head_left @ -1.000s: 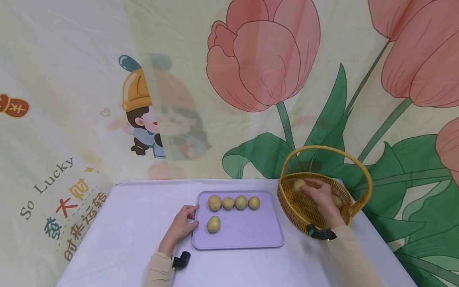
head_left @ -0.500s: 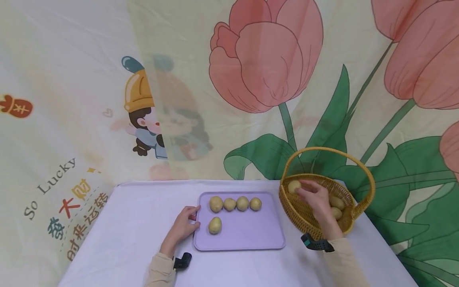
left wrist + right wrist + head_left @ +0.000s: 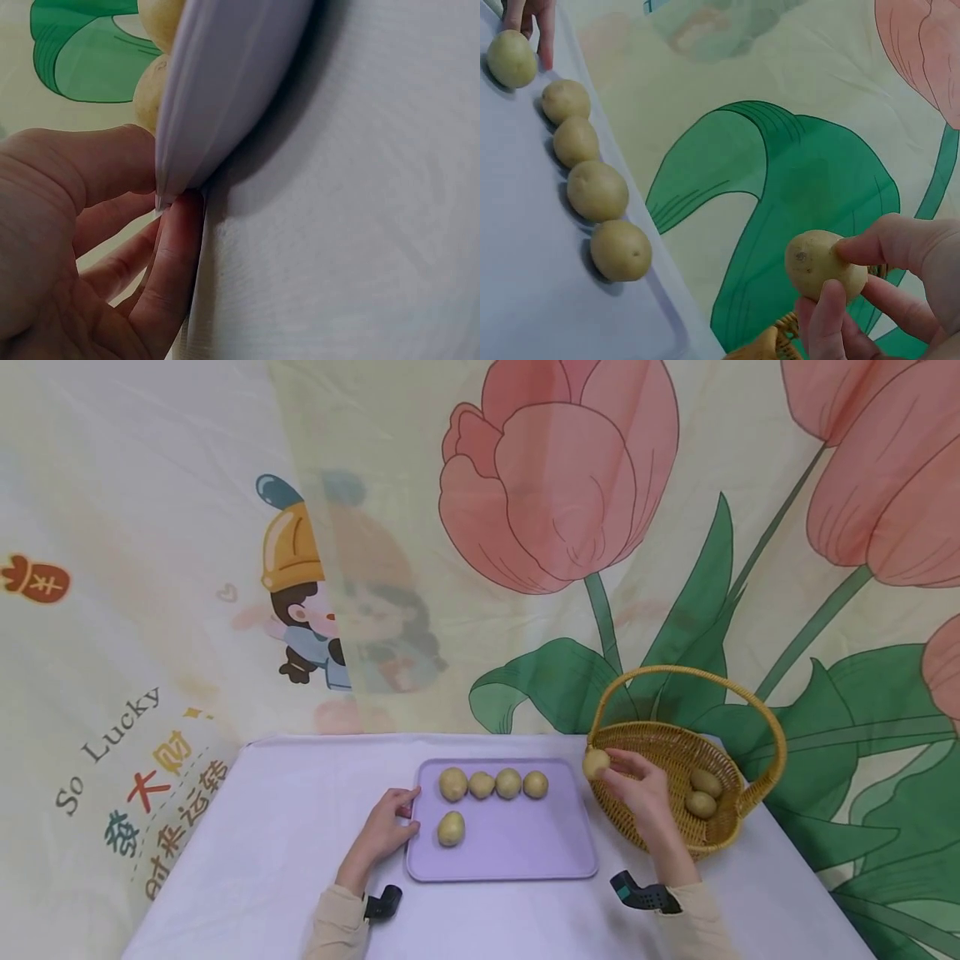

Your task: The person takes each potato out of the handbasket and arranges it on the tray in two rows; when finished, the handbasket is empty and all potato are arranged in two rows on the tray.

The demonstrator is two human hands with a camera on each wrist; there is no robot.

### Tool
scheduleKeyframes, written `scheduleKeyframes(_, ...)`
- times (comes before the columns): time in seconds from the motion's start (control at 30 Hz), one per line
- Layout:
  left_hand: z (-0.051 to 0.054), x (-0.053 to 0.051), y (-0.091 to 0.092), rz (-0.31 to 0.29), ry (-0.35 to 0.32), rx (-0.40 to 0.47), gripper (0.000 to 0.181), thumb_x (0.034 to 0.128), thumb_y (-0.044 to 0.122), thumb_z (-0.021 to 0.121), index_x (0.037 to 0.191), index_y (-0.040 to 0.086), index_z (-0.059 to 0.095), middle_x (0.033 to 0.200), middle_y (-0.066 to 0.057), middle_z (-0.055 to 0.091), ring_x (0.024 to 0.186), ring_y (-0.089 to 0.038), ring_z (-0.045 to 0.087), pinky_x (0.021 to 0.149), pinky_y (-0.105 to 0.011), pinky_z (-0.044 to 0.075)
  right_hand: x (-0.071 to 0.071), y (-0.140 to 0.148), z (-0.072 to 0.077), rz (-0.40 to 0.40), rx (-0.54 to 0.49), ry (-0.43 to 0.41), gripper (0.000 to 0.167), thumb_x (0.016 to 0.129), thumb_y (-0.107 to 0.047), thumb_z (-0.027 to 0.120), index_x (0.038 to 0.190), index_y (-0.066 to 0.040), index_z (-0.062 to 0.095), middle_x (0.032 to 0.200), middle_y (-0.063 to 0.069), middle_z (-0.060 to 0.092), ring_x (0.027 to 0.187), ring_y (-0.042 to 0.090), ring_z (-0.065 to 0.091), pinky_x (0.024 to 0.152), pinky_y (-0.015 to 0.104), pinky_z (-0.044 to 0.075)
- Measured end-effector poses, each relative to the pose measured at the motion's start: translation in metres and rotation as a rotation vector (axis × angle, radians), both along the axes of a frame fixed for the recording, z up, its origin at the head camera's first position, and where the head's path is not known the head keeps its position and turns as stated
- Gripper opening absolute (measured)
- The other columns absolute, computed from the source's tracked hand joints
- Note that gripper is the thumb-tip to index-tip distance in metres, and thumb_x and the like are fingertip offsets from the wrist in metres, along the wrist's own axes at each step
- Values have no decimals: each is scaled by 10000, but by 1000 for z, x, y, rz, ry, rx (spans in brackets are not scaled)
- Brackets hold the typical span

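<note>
While four smooth, rounded potatoes (image 3: 481,785) line up on the lilac tray (image 3: 525,839), with one more below, the right hand (image 3: 641,789) pinches another potato (image 3: 596,764) in its fingertips at the left rim of the woven wicker basket (image 3: 678,745). Nearly closed, the left hand (image 3: 384,828) pinches the tray's edge. Backdrop (image 3: 375,410) lettering reads "So Lucky".

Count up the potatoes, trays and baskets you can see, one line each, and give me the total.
Potatoes: 8 (5 on the tray, 2 in the basket, 1 in the right hand)
Tray: 1
Basket: 1
Total: 10
</note>
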State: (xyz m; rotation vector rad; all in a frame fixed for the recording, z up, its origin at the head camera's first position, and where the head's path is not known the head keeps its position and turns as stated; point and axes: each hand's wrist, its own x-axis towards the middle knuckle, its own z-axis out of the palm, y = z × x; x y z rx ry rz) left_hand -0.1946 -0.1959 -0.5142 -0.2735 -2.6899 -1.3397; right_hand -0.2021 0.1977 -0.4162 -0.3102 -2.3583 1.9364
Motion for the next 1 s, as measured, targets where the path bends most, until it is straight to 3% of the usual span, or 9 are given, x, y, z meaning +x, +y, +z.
scheduleKeyframes(0.23,2,0,-1,1,7,-3,562,714,-78,737,1263,-73,620,1133,-156,577,864,-216,589,773,-341,478,7,-19,-10,21,-19,42,428,879,-56,705,1287,17,600,1153,185,594,874,111,613,720,257,554)
scheduleKeyframes(0.47,2,1,0,-1,0,-10,558,718,-72,738,1263,-74,619,1127,-161,574,866,-217,584,776,-350,478,13,-37,-27,55,-85,45,416,840,-10,720,1247,9,634,1161,193,617,998,224,593,718,283,555)
scheduleKeyframes(0.73,5,4,1,3,4,-20,563,710,-72,726,1262,-84,614,1121,-170,571,865,-233,584,775,-351,476,18,-64,-43,68,-137,18,407,796,19,739,1193,49,655,1066,180,647,852,198,634,685,338,562)
scheduleKeyframes(1.0,6,4,2,6,-2,-21,559,712,-76,727,1260,-82,617,1127,-171,574,865,-226,585,767,-347,480,20,-86,-63,102,-154,22,420,749,48,722,1164,71,658,1008,172,661,815,174,621,620,293,543)
